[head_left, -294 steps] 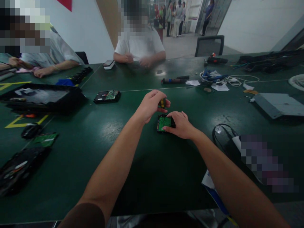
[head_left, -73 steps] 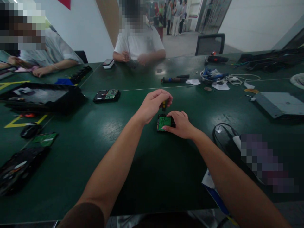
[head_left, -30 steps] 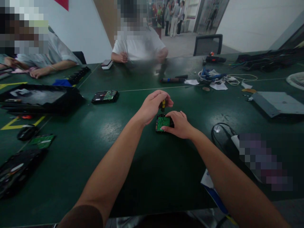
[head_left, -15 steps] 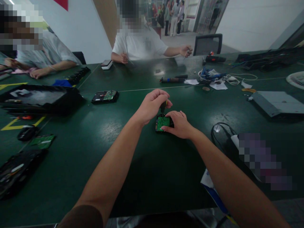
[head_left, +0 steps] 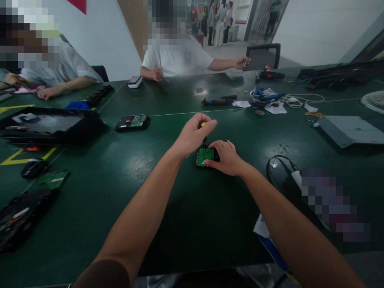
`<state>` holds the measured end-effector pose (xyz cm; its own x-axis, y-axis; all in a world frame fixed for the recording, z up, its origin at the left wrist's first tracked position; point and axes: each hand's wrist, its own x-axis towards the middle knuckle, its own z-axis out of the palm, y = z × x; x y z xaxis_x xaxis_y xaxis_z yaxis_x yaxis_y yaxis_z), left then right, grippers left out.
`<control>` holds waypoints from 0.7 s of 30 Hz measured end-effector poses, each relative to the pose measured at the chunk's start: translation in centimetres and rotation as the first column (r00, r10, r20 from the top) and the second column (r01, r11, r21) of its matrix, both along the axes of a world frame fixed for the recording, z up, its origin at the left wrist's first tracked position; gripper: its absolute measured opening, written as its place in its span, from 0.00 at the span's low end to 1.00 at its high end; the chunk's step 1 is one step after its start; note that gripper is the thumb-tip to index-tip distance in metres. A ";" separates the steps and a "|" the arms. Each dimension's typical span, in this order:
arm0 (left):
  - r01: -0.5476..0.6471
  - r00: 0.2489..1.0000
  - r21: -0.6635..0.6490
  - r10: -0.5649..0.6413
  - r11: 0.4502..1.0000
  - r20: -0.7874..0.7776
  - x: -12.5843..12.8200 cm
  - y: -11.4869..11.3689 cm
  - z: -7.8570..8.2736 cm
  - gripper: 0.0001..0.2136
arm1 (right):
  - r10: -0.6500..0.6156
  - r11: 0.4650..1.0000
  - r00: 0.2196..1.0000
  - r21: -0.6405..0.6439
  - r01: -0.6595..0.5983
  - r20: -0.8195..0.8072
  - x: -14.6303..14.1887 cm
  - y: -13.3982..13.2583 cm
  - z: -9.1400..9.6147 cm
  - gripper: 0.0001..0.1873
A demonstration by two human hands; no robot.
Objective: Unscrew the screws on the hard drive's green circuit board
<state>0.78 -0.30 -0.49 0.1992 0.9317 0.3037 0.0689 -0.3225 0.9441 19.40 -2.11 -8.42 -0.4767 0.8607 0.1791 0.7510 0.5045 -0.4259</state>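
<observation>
A small hard drive (head_left: 205, 155) lies on the dark green table with its green circuit board facing up. My right hand (head_left: 228, 158) grips it from the right side, thumb at the near edge and fingertips at the far edge. Above the drive's far edge, my left hand (head_left: 195, 136) is curled around a screwdriver (head_left: 204, 125), whose yellow end shows between thumb and fingers. Most of the screwdriver is hidden by that hand, and its tip points down toward the drive.
Another drive with a circuit board (head_left: 132, 123) and a black casing (head_left: 51, 124) lie to the left. At right are a grey metal box (head_left: 354, 130) and a looped black cable (head_left: 270, 170). A person opposite (head_left: 180, 56) holds thin tools.
My left thumb has straightened and its fingers have shifted around the screwdriver, showing its yellow end. My right hand and the drive stay put. The person opposite has moved one hand rightward.
</observation>
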 end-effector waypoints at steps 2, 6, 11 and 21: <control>-0.042 0.999 0.008 0.042 0.999 0.005 -0.1 0.1 0.0 0.10 | 0.002 1.000 1.000 -0.001 -0.002 -0.003 0.0 0.0 0.0 0.29; -0.028 0.999 0.006 0.028 1.000 0.045 -0.2 0.1 0.1 0.13 | 0.003 1.000 1.000 0.003 -0.003 -0.002 0.1 -0.1 0.1 0.28; 0.083 0.990 -0.021 -0.080 0.996 0.119 -0.2 -0.1 0.3 0.12 | 0.010 1.000 1.000 0.003 -0.010 -0.002 0.1 -0.2 0.2 0.29; 0.078 0.996 0.006 -0.078 0.997 0.037 -0.4 0.1 0.4 0.10 | 0.007 1.000 1.000 0.000 -0.007 0.010 0.1 0.0 0.1 0.30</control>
<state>0.37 -0.15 -0.12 0.2598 0.9123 0.3164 0.0084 -0.3298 0.9440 19.45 -2.15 -8.31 -0.4840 0.8575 0.1745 0.7517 0.5095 -0.4187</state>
